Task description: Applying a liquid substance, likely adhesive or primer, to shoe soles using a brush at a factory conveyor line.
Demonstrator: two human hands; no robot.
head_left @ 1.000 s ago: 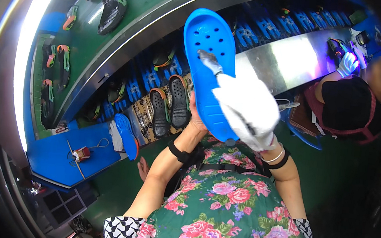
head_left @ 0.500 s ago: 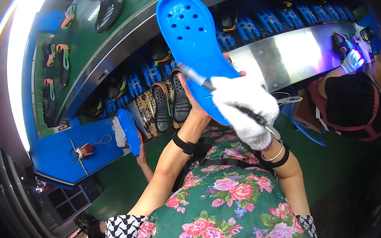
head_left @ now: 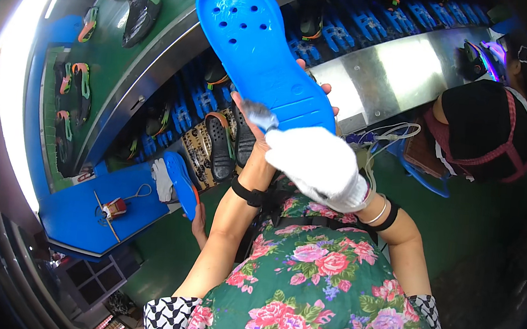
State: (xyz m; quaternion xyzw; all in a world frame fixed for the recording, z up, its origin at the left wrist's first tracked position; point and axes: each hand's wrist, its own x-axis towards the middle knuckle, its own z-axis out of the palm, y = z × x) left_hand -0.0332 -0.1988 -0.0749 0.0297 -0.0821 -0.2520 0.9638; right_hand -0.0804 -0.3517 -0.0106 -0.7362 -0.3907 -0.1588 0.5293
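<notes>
Lying over gripping left hand (head_left: 257, 137), blue sole (head_left: 260, 58); near its lower end, right hand (head_left: 318, 166), clasping brush (head_left: 261, 115).

I held a blue shoe sole (head_left: 265, 71) in my bare left hand (head_left: 260, 140), thumb at its left edge and fingertips showing past its right. Round holes and a wet-looking gloss were noted at its upper end. My right hand (head_left: 316, 166), in a white glove (head_left: 333, 155), gripped a brush (head_left: 260, 114) at the sole's lower left; bristle contact could not be determined. Black footwear (head_left: 220, 148) lay beyond my left wrist. At left, another person's hand (head_left: 198, 224) held a second blue sole (head_left: 181, 181) beside a blue table (head_left: 71, 210).
</notes>
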